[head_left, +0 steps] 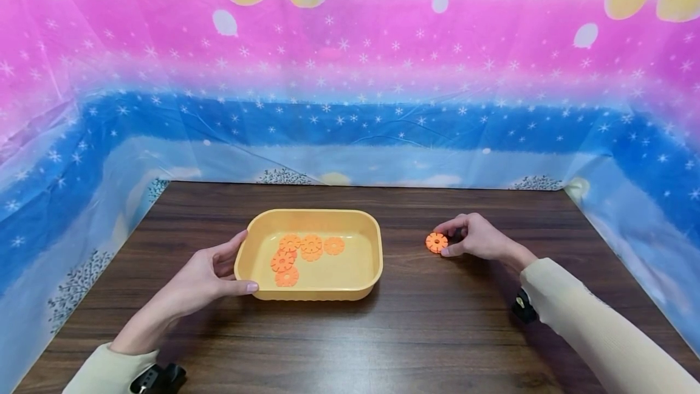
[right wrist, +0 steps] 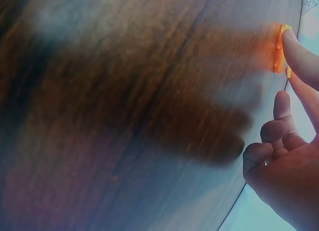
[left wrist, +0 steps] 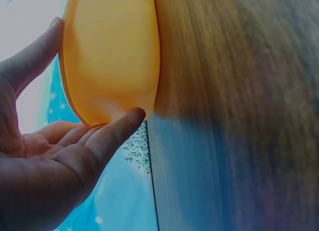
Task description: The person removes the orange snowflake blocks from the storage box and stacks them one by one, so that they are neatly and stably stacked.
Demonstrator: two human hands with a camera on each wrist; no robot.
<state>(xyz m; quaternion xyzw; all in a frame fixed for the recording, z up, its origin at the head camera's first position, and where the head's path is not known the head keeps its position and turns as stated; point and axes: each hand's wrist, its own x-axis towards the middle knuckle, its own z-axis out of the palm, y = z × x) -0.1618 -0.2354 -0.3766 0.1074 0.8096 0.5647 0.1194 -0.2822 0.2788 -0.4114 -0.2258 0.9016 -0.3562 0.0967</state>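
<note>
A shallow yellow plastic tub (head_left: 328,289) stands left of the middle of the table. My left hand (head_left: 199,281) grips its left end, thumb at the near corner and fingers along the side; the left wrist view shows the tub's end wall (left wrist: 112,57) between thumb and fingers. Several orange notched building discs (head_left: 287,276) lie inside, some overlapping. Right of the tub, my right hand (head_left: 478,237) pinches another orange notched building disc (head_left: 436,242) between thumb and index finger. In the right wrist view that disc (right wrist: 278,52) appears edge-on, close to the tabletop, its other fingers loosely bent.
The dark wood table (head_left: 383,345) stretches around the tub and both hands. A pink and blue patterned cloth (head_left: 394,78) hangs behind the table and along both sides.
</note>
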